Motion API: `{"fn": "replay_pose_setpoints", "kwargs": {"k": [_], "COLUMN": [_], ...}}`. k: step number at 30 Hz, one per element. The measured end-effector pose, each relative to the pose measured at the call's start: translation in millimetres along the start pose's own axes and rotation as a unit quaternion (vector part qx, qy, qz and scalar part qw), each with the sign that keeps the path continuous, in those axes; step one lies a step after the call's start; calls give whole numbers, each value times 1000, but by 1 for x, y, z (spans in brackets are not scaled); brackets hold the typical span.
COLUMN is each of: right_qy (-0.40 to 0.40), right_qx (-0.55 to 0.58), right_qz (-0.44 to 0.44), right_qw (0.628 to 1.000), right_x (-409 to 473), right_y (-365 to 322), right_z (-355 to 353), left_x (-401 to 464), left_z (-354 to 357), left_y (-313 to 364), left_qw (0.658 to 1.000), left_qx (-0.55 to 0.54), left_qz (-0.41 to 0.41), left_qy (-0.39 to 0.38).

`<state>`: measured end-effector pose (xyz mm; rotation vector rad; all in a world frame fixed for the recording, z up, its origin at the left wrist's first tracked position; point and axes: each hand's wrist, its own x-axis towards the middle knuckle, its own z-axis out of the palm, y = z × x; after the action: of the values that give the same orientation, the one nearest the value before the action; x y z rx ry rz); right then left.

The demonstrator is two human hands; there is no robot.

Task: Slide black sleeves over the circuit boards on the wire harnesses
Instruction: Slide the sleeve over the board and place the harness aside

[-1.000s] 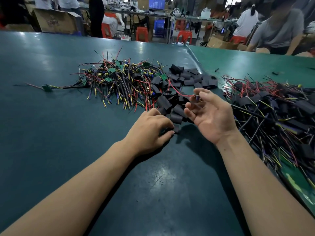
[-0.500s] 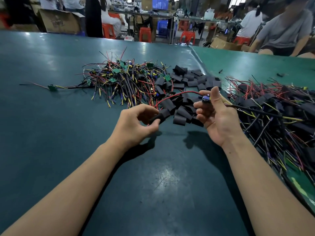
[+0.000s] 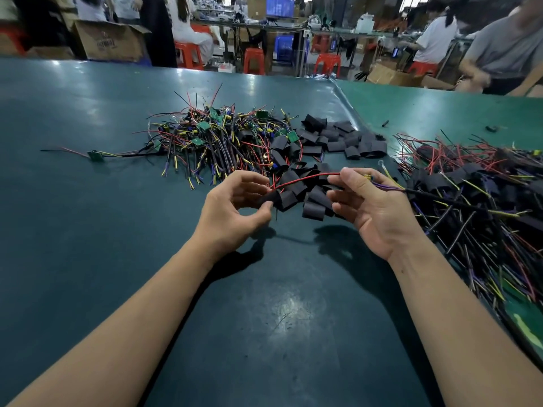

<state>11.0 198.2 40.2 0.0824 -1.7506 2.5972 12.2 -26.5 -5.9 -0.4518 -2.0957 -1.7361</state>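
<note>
Over the green table (image 3: 88, 259) | our left hand (image 3: 232, 210) pinches a black sleeve (image 3: 269, 198) | right hand (image 3: 373, 207) grips the harness (image 3: 305, 178) — red lead entering the sleeve | next: feed leads through — draw sleeve onto board, hidden in right fingers

Both bare forearms reach forward from the near edge of the worktop, converging toward its middle. Left hand (image 3: 232, 205): back toward the camera, fingers curled, thumb and forefinger pinching. Right hand (image 3: 373, 207): palm turned up and inward, fingers curled, thumb pressed down against the forefinger.
</note>
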Motion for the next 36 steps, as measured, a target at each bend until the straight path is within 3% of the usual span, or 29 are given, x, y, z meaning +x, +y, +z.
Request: {"fn": "replay_pose_setpoints", "kwargs": {"k": [5,22,30,36], "right_qy": [26,37,60,16], "right_qx": [49,143,79,-37], "right_qz": [-10,12,31,18], "right_qw": [998,989,995,999], "right_x": [4,8,8,0], "right_y": [5,-1,3,14], "right_z": [-2,-7,-5,12], "left_x": [1,0,-1,-6], "left_z": [0,0,2,7], "left_y": [1,1,2,8], "left_qw": [998,999,998,978], "left_qx": [13,3,5,149], "left_qz": [42,23,52,143], "left_qy": [33,27,25,-21]}}
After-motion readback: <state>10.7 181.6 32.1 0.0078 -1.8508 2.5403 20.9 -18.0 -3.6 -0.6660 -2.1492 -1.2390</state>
